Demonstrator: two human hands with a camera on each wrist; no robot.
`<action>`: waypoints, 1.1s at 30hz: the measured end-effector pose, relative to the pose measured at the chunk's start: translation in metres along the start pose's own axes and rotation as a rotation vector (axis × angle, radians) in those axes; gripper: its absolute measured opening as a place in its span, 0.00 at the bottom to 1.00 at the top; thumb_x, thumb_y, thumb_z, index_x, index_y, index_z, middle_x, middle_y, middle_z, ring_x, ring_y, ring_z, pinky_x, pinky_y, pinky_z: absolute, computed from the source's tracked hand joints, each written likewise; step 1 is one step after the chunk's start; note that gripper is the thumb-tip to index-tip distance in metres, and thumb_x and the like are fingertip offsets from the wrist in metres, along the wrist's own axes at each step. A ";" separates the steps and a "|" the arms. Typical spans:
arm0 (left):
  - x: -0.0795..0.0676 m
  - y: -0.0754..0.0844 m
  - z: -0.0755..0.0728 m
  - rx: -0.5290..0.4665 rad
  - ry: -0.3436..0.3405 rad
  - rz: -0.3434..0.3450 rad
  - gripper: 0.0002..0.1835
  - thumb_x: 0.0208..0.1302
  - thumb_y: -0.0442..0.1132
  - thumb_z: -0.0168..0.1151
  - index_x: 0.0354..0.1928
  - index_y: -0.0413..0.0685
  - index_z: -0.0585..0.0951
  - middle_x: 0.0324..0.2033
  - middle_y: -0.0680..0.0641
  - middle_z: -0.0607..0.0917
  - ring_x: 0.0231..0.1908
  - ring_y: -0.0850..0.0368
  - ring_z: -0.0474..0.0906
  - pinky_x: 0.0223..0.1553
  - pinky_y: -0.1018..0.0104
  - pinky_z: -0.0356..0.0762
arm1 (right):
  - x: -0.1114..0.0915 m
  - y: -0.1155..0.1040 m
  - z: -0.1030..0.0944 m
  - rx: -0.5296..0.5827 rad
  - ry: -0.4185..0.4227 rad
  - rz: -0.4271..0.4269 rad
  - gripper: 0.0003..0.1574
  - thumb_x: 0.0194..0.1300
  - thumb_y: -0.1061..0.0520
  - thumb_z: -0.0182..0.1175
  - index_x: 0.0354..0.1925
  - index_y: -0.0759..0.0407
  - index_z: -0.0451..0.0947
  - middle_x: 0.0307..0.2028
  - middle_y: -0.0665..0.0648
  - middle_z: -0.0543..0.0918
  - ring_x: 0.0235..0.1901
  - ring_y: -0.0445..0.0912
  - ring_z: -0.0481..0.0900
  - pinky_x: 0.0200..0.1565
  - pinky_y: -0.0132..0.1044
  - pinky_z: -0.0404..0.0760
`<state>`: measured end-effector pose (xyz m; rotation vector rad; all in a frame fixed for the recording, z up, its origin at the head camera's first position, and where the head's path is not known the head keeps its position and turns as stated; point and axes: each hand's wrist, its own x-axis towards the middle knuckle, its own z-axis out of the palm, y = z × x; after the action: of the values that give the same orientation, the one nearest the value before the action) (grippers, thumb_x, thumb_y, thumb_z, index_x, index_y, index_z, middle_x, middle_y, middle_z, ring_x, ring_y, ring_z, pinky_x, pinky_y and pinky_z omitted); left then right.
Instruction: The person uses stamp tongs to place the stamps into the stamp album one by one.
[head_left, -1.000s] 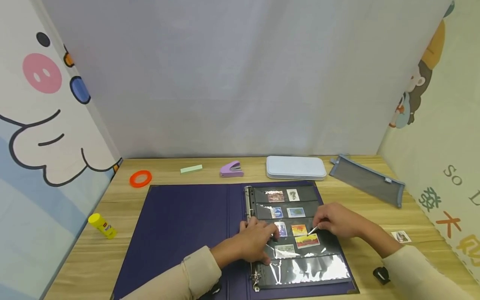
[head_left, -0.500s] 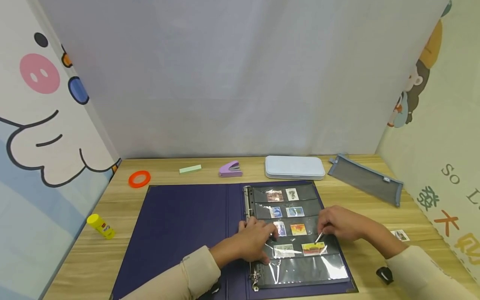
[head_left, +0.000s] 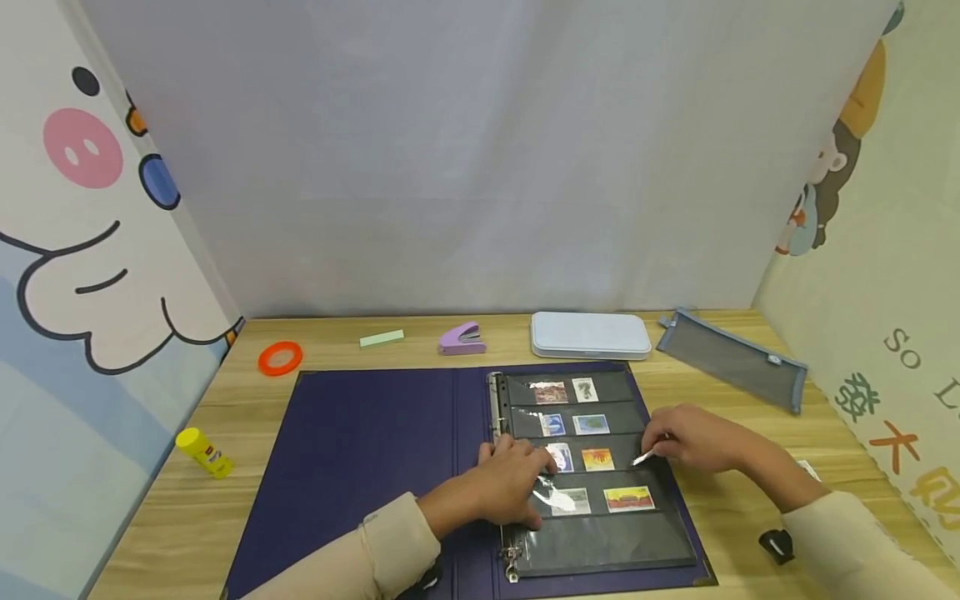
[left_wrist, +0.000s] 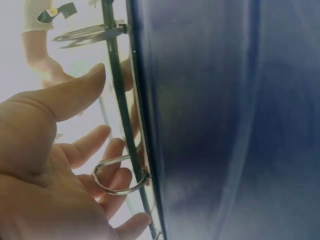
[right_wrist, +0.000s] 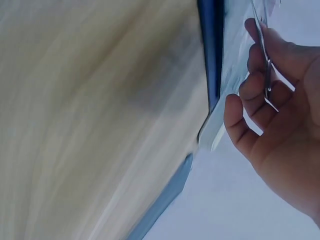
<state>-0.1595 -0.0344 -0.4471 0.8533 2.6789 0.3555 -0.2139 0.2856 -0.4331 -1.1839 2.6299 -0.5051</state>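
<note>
A dark blue ring binder (head_left: pixel 375 442) lies open, with a black stamp page (head_left: pixel 600 542) of clear-fronted strips on its right side. Several stamps sit in the strips; a red and yellow stamp (head_left: pixel 629 499) is in the fourth, right of a pale stamp (head_left: pixel 572 502). My left hand (head_left: pixel 510 483) rests on the page's inner edge with fingers spread, close by a metal ring (left_wrist: pixel 119 191). Between thumb and fingers my right hand (head_left: pixel 693 439) pinches metal tweezers (right_wrist: pixel 267 75), their tips over the page's right part, apart from the red and yellow stamp.
Along the back are an orange ring (head_left: pixel 281 358), a pale green strip (head_left: pixel 382 338), a purple stapler (head_left: pixel 462 338), a white case (head_left: pixel 591 335) and a grey mesh pouch (head_left: pixel 735 362). A yellow glue stick (head_left: pixel 203 452) lies left. A black object (head_left: pixel 776 546) is by the right sleeve.
The red and yellow stamp has moved right and down, level in the fourth strip. My right hand has drawn back up and right with the tweezers. The left hand has stayed put.
</note>
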 end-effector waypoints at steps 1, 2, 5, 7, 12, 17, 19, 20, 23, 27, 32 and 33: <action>-0.001 0.000 -0.001 0.004 0.003 0.004 0.35 0.44 0.55 0.76 0.56 0.67 0.72 0.56 0.55 0.75 0.48 0.58 0.63 0.44 0.59 0.56 | -0.003 0.003 -0.003 0.020 0.008 0.027 0.08 0.64 0.61 0.59 0.35 0.48 0.83 0.34 0.44 0.81 0.34 0.31 0.74 0.35 0.31 0.74; -0.001 0.001 -0.001 0.008 0.007 0.008 0.35 0.44 0.55 0.76 0.57 0.66 0.72 0.55 0.54 0.75 0.48 0.58 0.63 0.44 0.59 0.56 | -0.006 0.008 -0.005 0.038 0.018 0.052 0.08 0.65 0.61 0.58 0.36 0.48 0.82 0.35 0.44 0.81 0.34 0.31 0.74 0.35 0.31 0.74; -0.005 0.002 -0.002 0.010 0.018 0.027 0.36 0.45 0.56 0.75 0.59 0.66 0.71 0.55 0.54 0.74 0.49 0.57 0.63 0.45 0.58 0.57 | -0.020 0.022 -0.013 0.092 0.041 0.115 0.08 0.67 0.60 0.57 0.38 0.48 0.82 0.37 0.46 0.82 0.36 0.31 0.74 0.35 0.31 0.74; -0.009 0.004 -0.001 0.010 0.021 0.051 0.36 0.46 0.56 0.74 0.60 0.65 0.71 0.55 0.54 0.74 0.52 0.56 0.63 0.47 0.57 0.57 | -0.033 0.031 -0.017 0.095 0.063 0.169 0.08 0.67 0.59 0.57 0.39 0.48 0.82 0.38 0.47 0.82 0.36 0.31 0.75 0.35 0.31 0.74; -0.022 0.011 0.002 0.016 -0.004 0.106 0.35 0.47 0.56 0.74 0.58 0.66 0.72 0.54 0.55 0.76 0.55 0.55 0.63 0.50 0.54 0.59 | -0.072 0.051 -0.026 0.049 0.120 0.263 0.09 0.67 0.60 0.56 0.40 0.49 0.82 0.39 0.49 0.84 0.36 0.29 0.76 0.33 0.31 0.74; -0.030 0.017 0.008 0.079 -0.017 0.110 0.33 0.45 0.59 0.73 0.55 0.66 0.73 0.49 0.58 0.76 0.52 0.58 0.64 0.54 0.50 0.60 | -0.114 0.077 -0.029 0.098 0.097 0.351 0.10 0.69 0.60 0.54 0.42 0.56 0.82 0.39 0.53 0.85 0.36 0.25 0.74 0.32 0.31 0.74; -0.032 0.019 0.011 0.113 -0.009 0.103 0.33 0.45 0.60 0.73 0.54 0.66 0.74 0.48 0.58 0.76 0.53 0.58 0.64 0.56 0.47 0.60 | -0.129 0.086 -0.027 0.094 0.085 0.402 0.10 0.69 0.59 0.54 0.41 0.57 0.83 0.38 0.52 0.85 0.35 0.25 0.73 0.32 0.30 0.73; -0.032 0.020 0.013 0.129 -0.005 0.099 0.33 0.44 0.61 0.73 0.54 0.65 0.74 0.48 0.58 0.76 0.53 0.57 0.64 0.57 0.46 0.60 | -0.136 0.089 -0.026 0.089 0.075 0.442 0.10 0.69 0.58 0.55 0.41 0.56 0.83 0.37 0.49 0.85 0.34 0.25 0.72 0.32 0.30 0.73; -0.032 0.023 0.017 0.166 0.003 0.086 0.33 0.42 0.62 0.73 0.52 0.64 0.75 0.47 0.58 0.77 0.54 0.56 0.65 0.60 0.43 0.59 | -0.154 0.094 -0.022 0.051 0.083 0.532 0.10 0.68 0.55 0.56 0.40 0.55 0.84 0.35 0.45 0.85 0.33 0.23 0.70 0.32 0.30 0.71; -0.031 0.027 0.019 0.210 0.015 0.076 0.31 0.41 0.62 0.74 0.48 0.62 0.76 0.45 0.57 0.78 0.53 0.54 0.67 0.60 0.41 0.60 | -0.172 0.096 -0.020 0.024 0.119 0.578 0.09 0.68 0.57 0.56 0.38 0.56 0.84 0.34 0.48 0.86 0.32 0.22 0.70 0.32 0.29 0.72; -0.029 0.030 0.020 0.243 0.050 0.068 0.29 0.38 0.61 0.75 0.43 0.60 0.77 0.42 0.56 0.79 0.51 0.55 0.68 0.57 0.43 0.61 | -0.185 0.097 -0.022 -0.020 0.106 0.626 0.10 0.67 0.60 0.56 0.39 0.61 0.83 0.33 0.52 0.85 0.29 0.23 0.67 0.31 0.29 0.71; -0.029 0.030 0.021 0.243 0.057 0.067 0.28 0.37 0.61 0.76 0.42 0.61 0.77 0.41 0.57 0.79 0.51 0.55 0.68 0.57 0.44 0.61 | -0.187 0.098 -0.022 -0.026 0.098 0.642 0.10 0.67 0.61 0.56 0.39 0.62 0.83 0.33 0.52 0.85 0.28 0.24 0.66 0.30 0.29 0.70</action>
<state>-0.1140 -0.0247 -0.4502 1.0179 2.7902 0.0694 -0.1650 0.4920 -0.4414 -0.2720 2.8866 -0.4037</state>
